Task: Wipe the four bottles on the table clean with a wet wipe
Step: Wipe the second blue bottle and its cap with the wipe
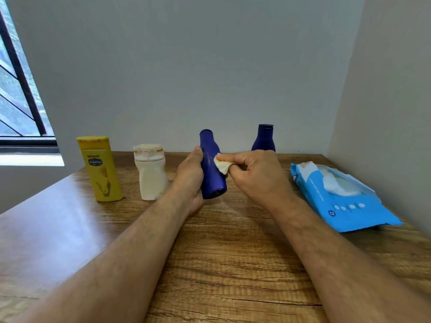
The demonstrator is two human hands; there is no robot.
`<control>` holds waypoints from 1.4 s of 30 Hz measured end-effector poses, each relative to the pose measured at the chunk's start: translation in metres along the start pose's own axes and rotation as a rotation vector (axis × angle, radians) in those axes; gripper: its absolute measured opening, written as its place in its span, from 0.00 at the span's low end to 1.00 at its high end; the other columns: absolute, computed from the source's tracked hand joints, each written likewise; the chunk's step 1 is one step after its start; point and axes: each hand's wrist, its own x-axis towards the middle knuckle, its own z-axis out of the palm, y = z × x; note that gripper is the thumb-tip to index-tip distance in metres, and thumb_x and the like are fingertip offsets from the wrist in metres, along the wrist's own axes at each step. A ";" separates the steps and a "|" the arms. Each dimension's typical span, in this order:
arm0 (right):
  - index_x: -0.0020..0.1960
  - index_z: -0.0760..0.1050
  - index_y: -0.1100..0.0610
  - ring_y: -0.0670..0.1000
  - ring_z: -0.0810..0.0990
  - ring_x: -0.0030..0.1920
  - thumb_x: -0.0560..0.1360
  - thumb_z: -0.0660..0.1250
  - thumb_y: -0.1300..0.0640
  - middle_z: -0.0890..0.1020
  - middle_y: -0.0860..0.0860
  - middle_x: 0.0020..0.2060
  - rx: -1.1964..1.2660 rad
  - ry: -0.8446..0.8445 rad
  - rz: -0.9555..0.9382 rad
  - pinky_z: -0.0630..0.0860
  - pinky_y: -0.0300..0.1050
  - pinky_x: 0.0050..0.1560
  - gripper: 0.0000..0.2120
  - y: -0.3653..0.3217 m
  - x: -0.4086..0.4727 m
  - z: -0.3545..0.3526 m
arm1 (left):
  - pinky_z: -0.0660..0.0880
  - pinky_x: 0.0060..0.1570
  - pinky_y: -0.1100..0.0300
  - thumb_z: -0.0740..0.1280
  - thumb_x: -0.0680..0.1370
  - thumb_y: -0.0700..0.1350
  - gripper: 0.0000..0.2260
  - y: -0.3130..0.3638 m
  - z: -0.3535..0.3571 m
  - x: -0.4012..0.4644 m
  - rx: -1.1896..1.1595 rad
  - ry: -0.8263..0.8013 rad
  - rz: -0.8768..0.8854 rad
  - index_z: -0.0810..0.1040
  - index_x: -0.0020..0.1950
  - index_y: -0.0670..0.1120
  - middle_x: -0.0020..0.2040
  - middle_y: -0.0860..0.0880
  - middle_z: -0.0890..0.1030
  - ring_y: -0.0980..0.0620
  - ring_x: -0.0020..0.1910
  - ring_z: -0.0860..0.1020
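Blue bottle (212, 169) tilted in our left hand (190, 177), right hand (253, 173) pinching the wipe (221, 166) against it; yellow (100, 170), white (151, 173) and far blue (264, 138) bottles stand on the table (233, 264), cleanliness unclear.

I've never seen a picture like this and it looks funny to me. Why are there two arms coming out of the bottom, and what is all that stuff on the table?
The camera sits on a person's head and looks down, so you see their own arms. The left hand holds a tall dark blue plastic bottle lifted off the brown wooden table. The right hand presses a small white wet wipe against it, to clean it. Standing on the table are a yellow plastic bottle, a cream white plastic bottle and a short dark blue plastic bottle at the back. On the right lies an open light blue pack of wipes.
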 end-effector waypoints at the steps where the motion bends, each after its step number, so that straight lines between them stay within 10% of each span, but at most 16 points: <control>1: 0.61 0.81 0.48 0.38 0.78 0.34 0.79 0.67 0.57 0.85 0.42 0.44 -0.005 0.017 0.016 0.71 0.28 0.32 0.13 0.001 0.001 0.002 | 0.82 0.45 0.52 0.57 0.86 0.54 0.18 -0.001 0.001 -0.001 -0.001 -0.023 -0.008 0.77 0.63 0.42 0.43 0.44 0.85 0.48 0.39 0.83; 8: 0.51 0.86 0.51 0.44 0.82 0.35 0.73 0.74 0.56 0.85 0.41 0.36 0.061 -0.101 0.011 0.76 0.32 0.32 0.07 0.002 0.001 -0.002 | 0.80 0.31 0.58 0.58 0.85 0.55 0.18 0.002 -0.001 0.002 -0.024 0.105 -0.028 0.75 0.65 0.43 0.46 0.44 0.83 0.50 0.36 0.82; 17: 0.60 0.81 0.48 0.41 0.79 0.34 0.78 0.67 0.57 0.85 0.42 0.43 0.009 -0.020 0.053 0.73 0.29 0.32 0.12 0.002 0.002 0.001 | 0.83 0.50 0.48 0.60 0.85 0.54 0.19 -0.002 0.001 -0.001 -0.055 0.006 -0.037 0.76 0.66 0.42 0.53 0.41 0.86 0.46 0.47 0.85; 27: 0.48 0.86 0.53 0.42 0.82 0.39 0.72 0.74 0.58 0.84 0.38 0.37 0.088 -0.072 -0.006 0.76 0.32 0.33 0.05 0.000 0.001 -0.005 | 0.81 0.30 0.55 0.59 0.85 0.54 0.18 0.005 0.001 0.000 -0.127 0.077 0.039 0.74 0.66 0.42 0.45 0.43 0.83 0.50 0.29 0.83; 36: 0.60 0.81 0.48 0.41 0.78 0.33 0.79 0.66 0.57 0.85 0.42 0.43 0.033 0.028 0.070 0.71 0.29 0.30 0.12 0.003 0.003 0.002 | 0.84 0.50 0.46 0.59 0.85 0.53 0.19 0.000 0.002 -0.002 -0.103 -0.054 0.023 0.74 0.69 0.42 0.60 0.38 0.84 0.45 0.52 0.85; 42: 0.49 0.86 0.52 0.36 0.80 0.38 0.73 0.73 0.58 0.84 0.39 0.38 0.073 -0.058 0.047 0.73 0.27 0.35 0.06 0.003 0.003 -0.007 | 0.84 0.42 0.49 0.58 0.85 0.54 0.22 0.004 -0.001 0.000 -0.113 -0.050 0.020 0.73 0.69 0.39 0.52 0.36 0.84 0.43 0.44 0.84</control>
